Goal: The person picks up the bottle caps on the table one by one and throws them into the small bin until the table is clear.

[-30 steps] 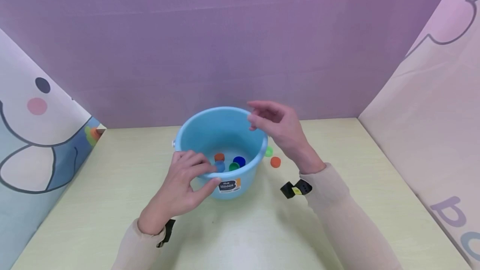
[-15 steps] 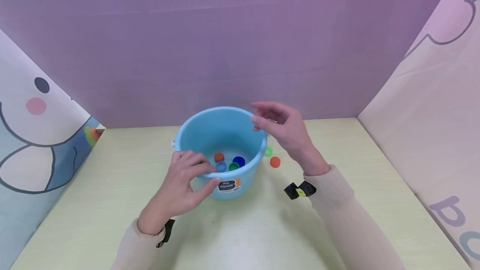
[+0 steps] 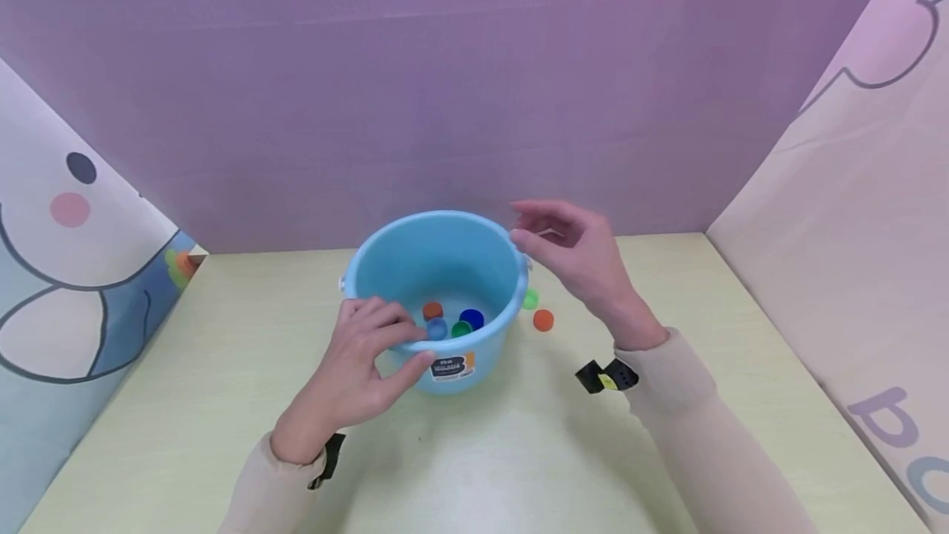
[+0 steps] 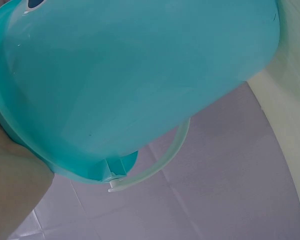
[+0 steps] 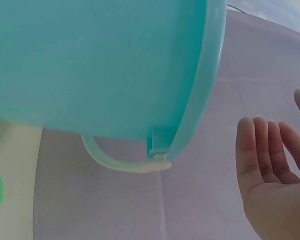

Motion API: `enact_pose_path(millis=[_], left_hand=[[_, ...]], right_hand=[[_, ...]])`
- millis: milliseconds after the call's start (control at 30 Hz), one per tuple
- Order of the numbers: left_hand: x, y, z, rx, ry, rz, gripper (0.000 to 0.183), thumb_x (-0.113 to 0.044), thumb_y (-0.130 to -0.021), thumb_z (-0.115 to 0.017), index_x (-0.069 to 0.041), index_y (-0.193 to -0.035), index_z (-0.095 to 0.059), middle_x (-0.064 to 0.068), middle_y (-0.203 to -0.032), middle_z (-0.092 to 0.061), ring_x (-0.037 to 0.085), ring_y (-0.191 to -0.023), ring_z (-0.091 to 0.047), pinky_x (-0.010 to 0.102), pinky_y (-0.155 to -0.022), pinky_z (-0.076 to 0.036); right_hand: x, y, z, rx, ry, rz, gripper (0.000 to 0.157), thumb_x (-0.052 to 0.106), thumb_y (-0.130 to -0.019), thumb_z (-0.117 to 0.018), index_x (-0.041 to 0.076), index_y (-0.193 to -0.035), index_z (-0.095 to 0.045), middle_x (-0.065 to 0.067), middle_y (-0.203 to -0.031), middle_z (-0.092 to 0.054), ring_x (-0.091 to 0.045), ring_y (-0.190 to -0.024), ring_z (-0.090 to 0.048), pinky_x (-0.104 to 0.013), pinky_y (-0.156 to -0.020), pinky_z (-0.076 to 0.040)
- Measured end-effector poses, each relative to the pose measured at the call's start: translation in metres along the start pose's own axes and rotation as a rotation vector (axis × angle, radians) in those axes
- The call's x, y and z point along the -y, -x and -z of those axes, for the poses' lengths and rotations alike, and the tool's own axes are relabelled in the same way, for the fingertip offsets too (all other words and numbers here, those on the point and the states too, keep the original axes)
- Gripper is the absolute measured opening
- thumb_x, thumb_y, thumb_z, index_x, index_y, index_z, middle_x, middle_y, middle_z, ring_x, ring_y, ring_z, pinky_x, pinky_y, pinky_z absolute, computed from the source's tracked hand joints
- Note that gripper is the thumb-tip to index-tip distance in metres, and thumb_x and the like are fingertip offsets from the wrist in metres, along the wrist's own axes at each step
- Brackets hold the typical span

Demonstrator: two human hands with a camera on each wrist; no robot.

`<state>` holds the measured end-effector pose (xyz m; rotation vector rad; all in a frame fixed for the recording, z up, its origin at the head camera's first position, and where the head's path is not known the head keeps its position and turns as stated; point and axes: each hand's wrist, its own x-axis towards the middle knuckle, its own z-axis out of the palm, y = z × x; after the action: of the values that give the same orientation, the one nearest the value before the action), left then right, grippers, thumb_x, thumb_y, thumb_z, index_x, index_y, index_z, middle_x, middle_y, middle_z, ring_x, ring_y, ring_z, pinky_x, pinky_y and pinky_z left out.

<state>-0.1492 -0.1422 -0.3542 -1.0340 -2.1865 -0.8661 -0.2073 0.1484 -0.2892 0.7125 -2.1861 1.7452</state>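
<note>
A light blue bucket [image 3: 437,250] stands upright on the table. My left hand [image 3: 363,369] grips its near left rim, fingers over the inside and thumb outside. Inside, on the bottom, lie an orange cap [image 3: 433,311], a light blue cap [image 3: 437,329], a green cap [image 3: 461,328] and a dark blue cap [image 3: 472,318]. To the right of the rim, my right hand [image 3: 578,258] hovers with loosely bent fingers; the right wrist view shows that hand [image 5: 275,185] holding nothing, apart from the bucket [image 5: 100,65].
On the table [image 3: 222,353], right of the bucket, lie a light green cap [image 3: 530,299] and an orange cap [image 3: 544,320]. A pale handle [image 4: 160,162] hangs behind the bucket. A purple backdrop [image 3: 445,89] rises behind, with printed panels at both sides.
My right hand has drifted right, from over the bucket's right rim to just outside it. The light blue cap shifted slightly early on. My left hand keeps its grip on the rim.
</note>
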Motion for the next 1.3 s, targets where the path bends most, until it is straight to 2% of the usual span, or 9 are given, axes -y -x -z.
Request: enact_pose_path(millis=[500, 600, 700, 967, 1167, 1300], left_hand=[[0.0, 0.0, 0.0, 0.0, 0.003, -0.002, 0.035, -0.048, -0.1, -0.06, -0.019, -0.088, -0.075, -0.008, -0.091, -0.065, 0.017, -0.092, -0.056, 0.046, -0.085, -0.031], [0.0, 0.0, 0.0, 0.0, 0.003, -0.003, 0.035, -0.048, -0.1, -0.06, -0.019, -0.088, -0.075, -0.008, -0.091, -0.065, 0.016, -0.092, -0.056, 0.046, -0.085, -0.031], [-0.001, -0.001, 0.0, 0.002, 0.003, -0.001, 0.036, -0.049, -0.1, -0.059, -0.019, -0.088, -0.075, -0.008, -0.091, -0.065, 0.016, -0.092, -0.056, 0.046, -0.085, -0.031], [0.0, -0.001, 0.0, 0.003, 0.0, -0.002, 0.035, -0.048, -0.1, -0.06, -0.018, -0.088, -0.075, -0.008, -0.091, -0.065, 0.015, -0.091, -0.056, 0.046, -0.086, -0.031], [0.0, -0.001, 0.0, 0.003, 0.002, 0.003, 0.036, -0.048, -0.1, -0.06, -0.018, -0.088, -0.075, -0.008, -0.091, -0.065, 0.016, -0.092, -0.056, 0.046, -0.086, -0.031], [0.0, 0.0, -0.001, 0.002, 0.003, 0.006, 0.035, -0.048, -0.1, -0.06, -0.018, -0.088, -0.075, -0.008, -0.092, -0.065, 0.017, -0.093, -0.056, 0.046, -0.086, -0.031]], right_hand=[[0.0, 0.006, 0.014, -0.018, 0.157, 0.014, 0.042, 0.014, -0.092, -0.077, 0.005, -0.132, -0.066, -0.007, -0.125, -0.065, -0.022, -0.111, -0.065, -0.025, -0.092, -0.053], [0.0, 0.008, 0.016, -0.016, 0.206, 0.012, 0.044, 0.017, -0.092, -0.077, 0.006, -0.133, -0.065, -0.006, -0.129, -0.063, -0.023, -0.113, -0.065, -0.032, -0.094, -0.053], [-0.001, 0.01, 0.019, -0.013, 0.251, 0.009, 0.045, 0.02, -0.093, -0.076, 0.008, -0.134, -0.064, -0.006, -0.134, -0.062, -0.024, -0.117, -0.062, -0.044, -0.099, -0.051], [-0.007, 0.012, 0.026, -0.007, 0.359, -0.019, 0.054, 0.03, -0.094, -0.073, 0.011, -0.143, -0.059, -0.004, -0.148, -0.054, -0.027, -0.141, -0.043, -0.065, -0.109, -0.034], [-0.011, 0.013, 0.03, 0.01, 0.421, -0.032, 0.062, 0.034, -0.094, -0.072, 0.014, -0.149, -0.052, -0.004, -0.157, -0.044, -0.025, -0.149, -0.031, -0.068, -0.112, -0.027], [-0.016, 0.013, 0.034, 0.042, 0.483, -0.053, 0.072, 0.04, -0.094, -0.071, 0.019, -0.156, -0.042, -0.003, -0.163, -0.034, -0.025, -0.154, -0.021, -0.071, -0.111, -0.024]])
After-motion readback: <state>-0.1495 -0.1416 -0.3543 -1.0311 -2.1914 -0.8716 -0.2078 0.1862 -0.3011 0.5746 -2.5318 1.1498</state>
